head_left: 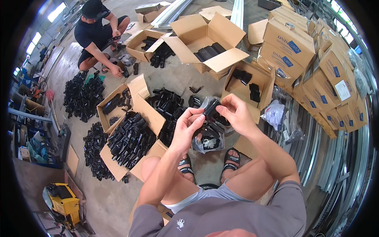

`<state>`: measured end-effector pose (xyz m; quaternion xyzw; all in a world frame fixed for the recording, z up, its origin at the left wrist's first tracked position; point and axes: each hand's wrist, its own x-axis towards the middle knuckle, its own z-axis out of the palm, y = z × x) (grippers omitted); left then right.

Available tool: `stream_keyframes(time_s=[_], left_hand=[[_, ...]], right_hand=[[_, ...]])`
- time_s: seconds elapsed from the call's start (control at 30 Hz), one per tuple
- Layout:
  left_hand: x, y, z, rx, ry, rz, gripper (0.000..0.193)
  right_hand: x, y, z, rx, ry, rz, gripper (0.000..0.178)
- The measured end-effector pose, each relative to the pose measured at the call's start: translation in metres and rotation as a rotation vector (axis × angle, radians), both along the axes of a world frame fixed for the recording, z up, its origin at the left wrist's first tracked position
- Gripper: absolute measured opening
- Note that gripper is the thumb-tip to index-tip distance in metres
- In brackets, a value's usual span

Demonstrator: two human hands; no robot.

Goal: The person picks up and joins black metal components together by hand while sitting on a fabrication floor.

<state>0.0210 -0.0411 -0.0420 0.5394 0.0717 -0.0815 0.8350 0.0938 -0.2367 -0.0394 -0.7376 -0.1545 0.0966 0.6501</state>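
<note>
Both my hands are raised above a clear plastic bag, with a short black part between them. This black part (211,108) is glossy and roughly tube-like; its exact kind does not show. My left hand (186,128) pinches its lower left end between thumb and fingers. At the other end, the fingertips of my right hand (238,114) close on it. Beneath them the plastic bag (208,147) stands open between my feet, with similar black pieces inside. An open carton (265,81) just beyond my right hand contains a few black stacks.
Heaps of black parts (132,136) fill and surround cartons on the left. A large open carton (189,33) stands ahead. At far left a co-worker (96,35) squats, handling black pieces. Stacked closed boxes (290,43) and long metal profiles (312,152) line the right.
</note>
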Motion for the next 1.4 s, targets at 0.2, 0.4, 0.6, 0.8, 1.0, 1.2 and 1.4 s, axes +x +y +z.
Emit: stream_keyframes(time_s=[0.2, 0.4, 0.6, 0.8, 1.0, 1.2, 1.4], left_hand=[[-0.001, 0.0, 0.004, -0.169, 0.057, -0.101, 0.021], [-0.002, -0.004, -0.002, -0.023, 0.07, -0.172, 0.031], [0.0, -0.014, -0.008, 0.014, 0.092, -0.118, 0.033], [0.001, -0.011, -0.001, -0.121, 0.199, -0.119, 0.025], [0.002, -0.003, 0.0, -0.362, 0.264, 0.004, 0.02], [0.004, 0.012, 0.005, -0.36, 0.094, 0.103, 0.019], [0.005, 0.024, 0.006, -0.3, 0.0, 0.24, 0.015]], right_hand=[[-0.004, 0.006, 0.009, 0.155, -0.014, 0.115, 0.029], [-0.005, 0.006, 0.003, 0.111, 0.025, 0.071, 0.027], [-0.007, 0.009, 0.004, -0.088, -0.114, -0.037, 0.028], [-0.012, 0.013, 0.022, -0.24, -0.135, -0.019, 0.026], [0.023, 0.013, -0.021, 0.059, 0.045, -0.129, 0.031], [0.029, 0.008, -0.143, -0.83, -0.032, 0.254, 0.035], [-0.003, 0.062, -0.242, -1.43, 0.183, 0.687, 0.03]])
